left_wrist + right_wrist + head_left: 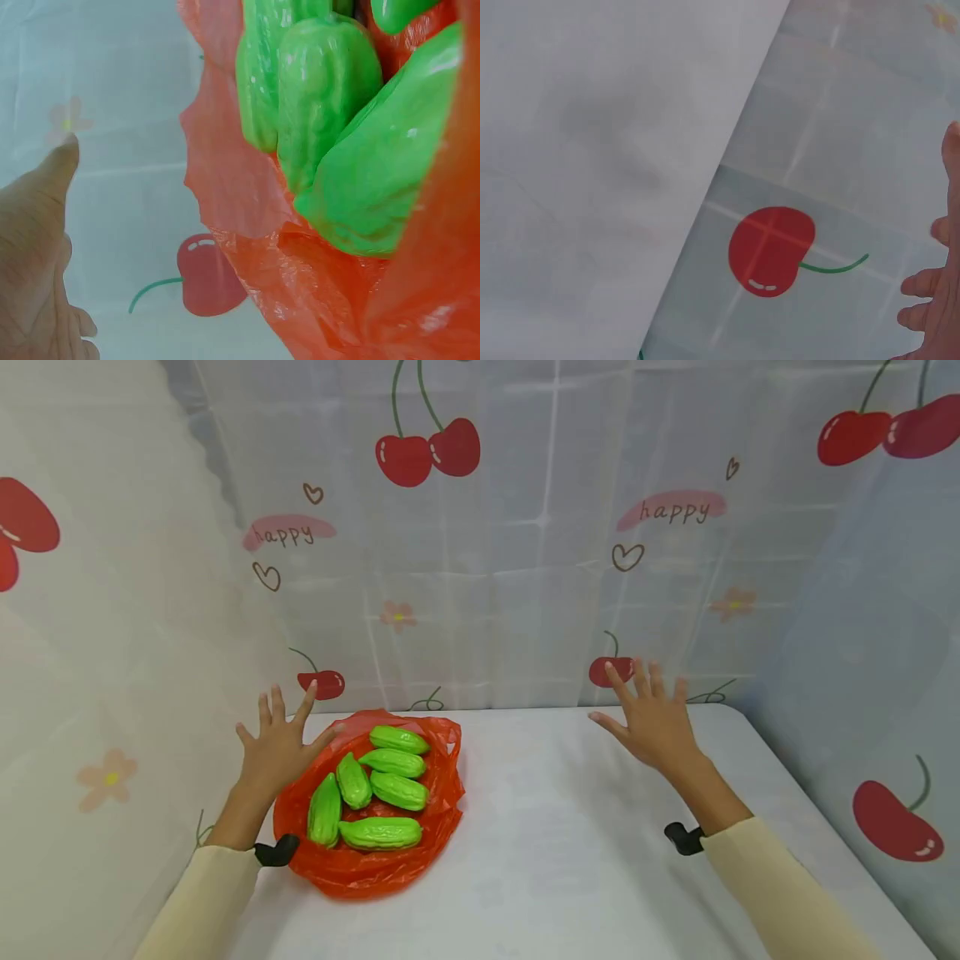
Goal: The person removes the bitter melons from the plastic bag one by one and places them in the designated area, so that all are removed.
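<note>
Several bright green, ridged gourd-like vegetables (399,792) lie in an opened red plastic bag (375,883) on the left part of the table. My left hand (276,758) is raised with fingers spread, above and beside the bag's left edge, holding nothing. In the left wrist view, the thumb side of the left hand (34,232) shows apart from the bag (247,187) and the green vegetables (330,90). My right hand (654,722) hovers with spread fingers over the right side of the table, far from the bag. Part of the right hand (941,277) appears at the right edge of the right wrist view.
The white table (540,860) reaches back to a pale curtain (510,568) printed with cherries, hearts and flowers. Similar sheets hang on the left (165,635) and right (870,652). A black strap (276,850) sits at the left wrist, another strap (684,838) at the right.
</note>
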`<state>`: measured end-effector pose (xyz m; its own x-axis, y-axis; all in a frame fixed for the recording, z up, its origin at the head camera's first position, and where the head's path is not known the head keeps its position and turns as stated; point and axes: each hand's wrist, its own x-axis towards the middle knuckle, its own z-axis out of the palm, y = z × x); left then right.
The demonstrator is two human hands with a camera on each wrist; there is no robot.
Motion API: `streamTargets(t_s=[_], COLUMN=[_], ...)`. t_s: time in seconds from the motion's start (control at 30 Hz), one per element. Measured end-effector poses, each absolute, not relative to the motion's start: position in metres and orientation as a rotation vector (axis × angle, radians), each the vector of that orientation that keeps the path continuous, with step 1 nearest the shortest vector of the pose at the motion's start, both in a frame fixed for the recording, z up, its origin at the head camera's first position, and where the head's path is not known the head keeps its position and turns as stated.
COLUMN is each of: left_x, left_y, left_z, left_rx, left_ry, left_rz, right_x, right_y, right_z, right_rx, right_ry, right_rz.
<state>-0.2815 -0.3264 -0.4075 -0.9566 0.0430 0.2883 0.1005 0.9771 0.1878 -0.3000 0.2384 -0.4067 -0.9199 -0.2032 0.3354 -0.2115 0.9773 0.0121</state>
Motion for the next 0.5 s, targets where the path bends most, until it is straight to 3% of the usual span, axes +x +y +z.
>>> streamTargets(t_s=[0.5], left_x=[-0.252], left_y=[-0.357], left_z=[-0.439], left_rx=[-0.092], left_ry=[-2.955], left_rz=[-0.571], right_x=[-0.262], right_y=[0.176], right_z=[-0.389], right_rx=[0.675], right_ry=[-2.503], right_rz=[0.084])
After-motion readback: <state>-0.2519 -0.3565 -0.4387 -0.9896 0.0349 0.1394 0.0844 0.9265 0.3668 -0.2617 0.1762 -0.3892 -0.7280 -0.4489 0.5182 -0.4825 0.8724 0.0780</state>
